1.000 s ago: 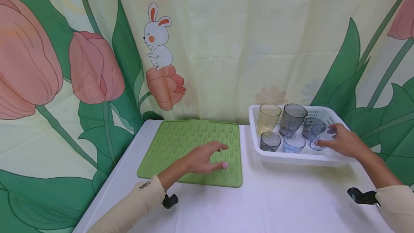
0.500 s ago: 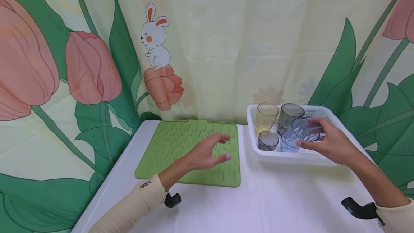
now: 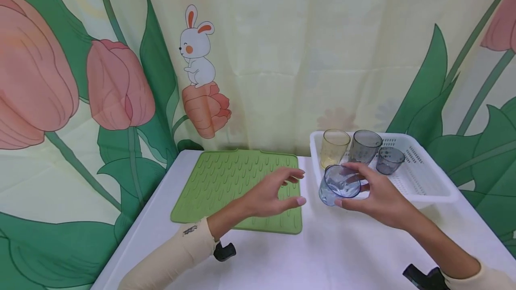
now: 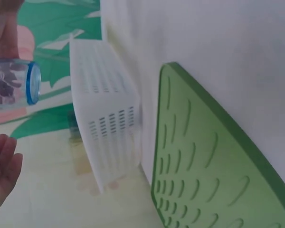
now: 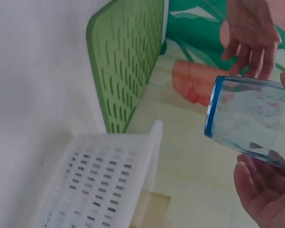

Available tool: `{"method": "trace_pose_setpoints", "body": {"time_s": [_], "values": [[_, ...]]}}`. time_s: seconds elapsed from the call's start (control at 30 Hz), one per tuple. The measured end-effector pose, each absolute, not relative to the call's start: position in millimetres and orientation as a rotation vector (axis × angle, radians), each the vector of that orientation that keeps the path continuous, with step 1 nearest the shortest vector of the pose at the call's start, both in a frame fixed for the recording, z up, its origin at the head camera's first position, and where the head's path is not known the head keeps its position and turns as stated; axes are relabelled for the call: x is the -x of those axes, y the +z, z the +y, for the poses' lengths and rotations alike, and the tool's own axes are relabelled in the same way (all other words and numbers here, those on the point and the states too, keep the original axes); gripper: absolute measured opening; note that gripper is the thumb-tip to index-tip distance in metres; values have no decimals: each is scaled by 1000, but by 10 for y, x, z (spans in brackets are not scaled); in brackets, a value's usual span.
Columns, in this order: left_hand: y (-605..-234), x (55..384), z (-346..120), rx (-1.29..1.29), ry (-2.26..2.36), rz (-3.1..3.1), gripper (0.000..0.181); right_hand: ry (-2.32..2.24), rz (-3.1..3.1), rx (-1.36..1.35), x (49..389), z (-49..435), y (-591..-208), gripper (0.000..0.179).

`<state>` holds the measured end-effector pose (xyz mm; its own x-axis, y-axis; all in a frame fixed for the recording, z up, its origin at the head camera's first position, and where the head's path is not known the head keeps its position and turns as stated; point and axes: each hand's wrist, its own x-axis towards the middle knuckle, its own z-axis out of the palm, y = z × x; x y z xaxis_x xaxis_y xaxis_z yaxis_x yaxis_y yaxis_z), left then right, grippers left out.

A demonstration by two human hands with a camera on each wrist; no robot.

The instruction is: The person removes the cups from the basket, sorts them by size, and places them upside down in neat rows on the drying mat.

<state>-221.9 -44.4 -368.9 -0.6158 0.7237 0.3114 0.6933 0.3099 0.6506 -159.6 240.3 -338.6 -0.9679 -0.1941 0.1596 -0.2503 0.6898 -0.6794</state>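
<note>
My right hand (image 3: 379,198) grips a clear blue glass tumbler (image 3: 332,187) between thumb and fingers, raised over the near left corner of a white plastic basket (image 3: 433,197). In the right wrist view the tumbler (image 5: 249,118) shows a thick blue base. My left hand (image 3: 268,196) hovers above the right part of a green ridged mat (image 3: 238,191), fingers parted and holding nothing, a short gap from the tumbler. Inside the basket stand an amber glass (image 3: 333,147), a tall grey glass (image 3: 364,147) and a small grey glass (image 3: 390,161). The held tumbler and right hand cover the basket's front left part.
A white cloth (image 3: 306,254) covers the table under mat and basket. Behind it hangs a curtain (image 3: 274,79) printed with tulips and a rabbit. Black camera mounts (image 3: 224,251) sit at both wrists.
My right hand has lifted the blue tumbler out of the basket's right side and carried it left and toward me. The left hand has shifted slightly right, still without anything in it.
</note>
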Motion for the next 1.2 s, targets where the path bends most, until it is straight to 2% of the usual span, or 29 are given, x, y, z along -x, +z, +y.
{"method": "trace_pose_setpoints", "body": {"time_s": [0.23,0.47,0.8,1.2], "values": [[-3649,2170,-346,-1391,1220,2454,69,1217,-2767,-473,1510,2197,-3466,87],[-3666,2143,-308,-1415,1151,2445,74,1276,-2721,-530,1470,2083,-3562,93],[-3683,2148,-309,-1470,1117,2407,72,1266,-2715,-536,1427,2011,-3649,96],[-3695,2111,-341,-1495,1176,2433,66,1306,-2722,-553,1423,1990,-3697,80]]}}
